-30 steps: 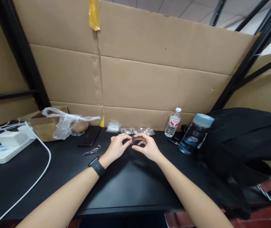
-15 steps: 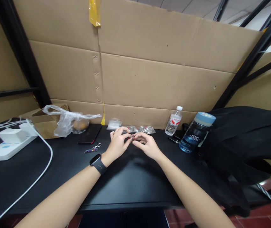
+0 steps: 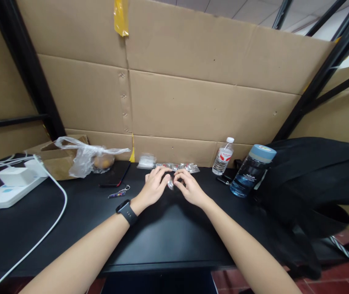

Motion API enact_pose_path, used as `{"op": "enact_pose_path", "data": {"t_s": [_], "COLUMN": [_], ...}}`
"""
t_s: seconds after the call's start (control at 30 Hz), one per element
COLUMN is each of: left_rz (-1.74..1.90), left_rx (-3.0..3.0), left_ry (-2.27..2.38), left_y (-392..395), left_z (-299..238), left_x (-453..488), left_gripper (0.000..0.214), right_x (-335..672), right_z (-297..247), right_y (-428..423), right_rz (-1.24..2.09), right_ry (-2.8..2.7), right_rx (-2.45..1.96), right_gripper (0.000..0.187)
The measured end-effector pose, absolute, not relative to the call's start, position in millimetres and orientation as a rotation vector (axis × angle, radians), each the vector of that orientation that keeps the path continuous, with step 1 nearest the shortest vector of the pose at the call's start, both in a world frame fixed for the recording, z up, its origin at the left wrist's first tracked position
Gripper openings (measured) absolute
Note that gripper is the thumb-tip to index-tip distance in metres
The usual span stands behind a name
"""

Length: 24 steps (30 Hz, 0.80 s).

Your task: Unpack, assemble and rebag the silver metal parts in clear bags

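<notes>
A small shiny round disc [image 3: 170, 184], silvery with a hint of red, stands tilted between my two hands above the black table. My left hand [image 3: 154, 185] has its thumb against the disc's left side, with the fingers curved over behind it. On the other side, my right hand [image 3: 190, 188] pinches toward the disc with bent fingers and thumb. The fingertips partly cover it, so its exact kind is unclear. Just behind the hands lies a row of round shiny items in clear plastic wrapping [image 3: 191, 168]. A small stack of clear plastic packets [image 3: 146, 160] lies beside them.
A keychain [image 3: 119, 192] and a dark phone [image 3: 114, 175] lie left. Farther left are a tied plastic bag [image 3: 84, 157], a power strip [image 3: 18, 190] and a white cable [image 3: 65, 200]. At right stand a water bottle [image 3: 223, 157], a blue-lidded bottle [image 3: 252, 171] and a black bag [image 3: 309, 179].
The disc between my hands has turned and now shows more of its shiny face. My left fingers have straightened somewhat, and both hands shifted only slightly.
</notes>
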<state>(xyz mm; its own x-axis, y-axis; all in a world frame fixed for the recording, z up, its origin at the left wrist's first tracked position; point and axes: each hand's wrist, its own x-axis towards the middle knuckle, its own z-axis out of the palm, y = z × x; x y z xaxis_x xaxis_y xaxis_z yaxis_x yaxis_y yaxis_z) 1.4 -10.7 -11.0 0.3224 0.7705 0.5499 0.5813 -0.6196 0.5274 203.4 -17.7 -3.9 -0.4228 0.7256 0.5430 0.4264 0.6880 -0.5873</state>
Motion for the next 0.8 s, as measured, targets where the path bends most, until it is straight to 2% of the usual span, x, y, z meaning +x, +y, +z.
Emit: {"op": "enact_pose_path", "data": {"t_s": [0.33,0.47,0.57,0.67,0.73,0.8], "left_rz": [0.913,0.951,0.820,0.729,0.727,0.719], "left_rx": [2.602,2.575,2.613,2.615,2.615,2.629], "left_ry": [1.231,1.332,1.342,1.273,1.225,1.181], "left_y": [-0.5,18.8,35.7,46.7,49.7,50.4], "left_z": [-13.0,-16.2,-22.5,-29.1,-32.3,-34.1], "left_x": [-11.2,-32.3,-52.4,-65.9,-68.8,-67.8], "left_gripper": [0.038,0.033,0.022,0.020,0.023,0.024], "right_x": [209.3,211.5,217.5,232.7,247.7,262.8], "right_z": [2.4,2.2,3.4,6.0,7.5,7.9], "right_y": [-16.1,-15.8,-13.7,-8.3,-4.1,-0.4], "right_rz": [0.349,0.388,0.413,0.410,0.393,0.409], "right_ry": [-2.085,-2.134,-2.250,-2.313,-2.343,-2.432], "right_rx": [-0.909,-0.927,-0.938,-0.999,-1.064,-1.107], "right_gripper": [0.015,0.013,0.012,0.007,0.014,0.035]}}
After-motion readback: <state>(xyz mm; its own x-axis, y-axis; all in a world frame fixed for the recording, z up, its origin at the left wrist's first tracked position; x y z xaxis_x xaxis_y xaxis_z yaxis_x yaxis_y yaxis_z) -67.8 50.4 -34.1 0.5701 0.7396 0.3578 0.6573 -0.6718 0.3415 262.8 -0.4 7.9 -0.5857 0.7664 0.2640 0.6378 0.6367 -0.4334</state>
